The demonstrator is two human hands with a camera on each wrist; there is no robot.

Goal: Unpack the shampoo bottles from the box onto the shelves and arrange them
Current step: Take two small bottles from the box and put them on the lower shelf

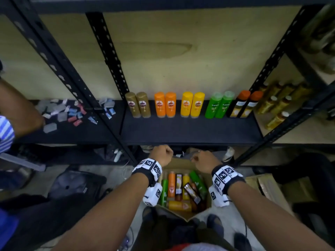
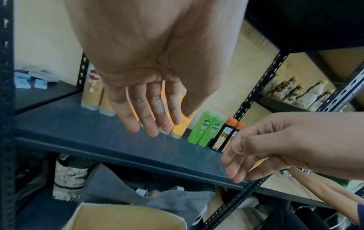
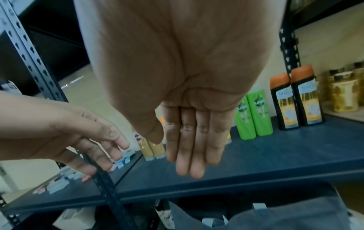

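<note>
1. We see both forearms reaching forward from the bottom of the head view, each wrist wrapped in a black band with white coded marker blocks [image 1: 150, 167], over the open brown cardboard box [image 1: 208, 201] at lower centre.
2. Our left hand [image 1: 161, 154] hangs just below the front edge of the dark metal shelf [image 1: 190, 131]; the left wrist view shows its fingers [image 2: 149, 118] straight and slightly spread, holding nothing.
3. Our right hand [image 1: 203, 160] sits to the right of it, over the box's far rim; in the right wrist view its fingers [image 3: 194, 147] lie straight and pressed together, palm toward the camera, also empty.
4. In the head view the knuckles of both hands look bent, but the wrist views show the fingers extended.
5. Inside the box, shampoo bottles [image 1: 183, 189] in green, orange, yellow and black lie loosely packed, most side by side, one yellow bottle lying across the near end.
6. Across the middle of the head view, ten bottles stand upright in pairs at the back of the shelf: tan [image 1: 138, 105], orange [image 1: 165, 104], yellow [image 1: 192, 104], green [image 1: 218, 105] and black with orange caps [image 1: 243, 104].
7. At the left edge, another person's arm [image 1: 18, 109] reaches toward small scattered packets [image 1: 72, 113] on the neighbouring shelf.
</note>
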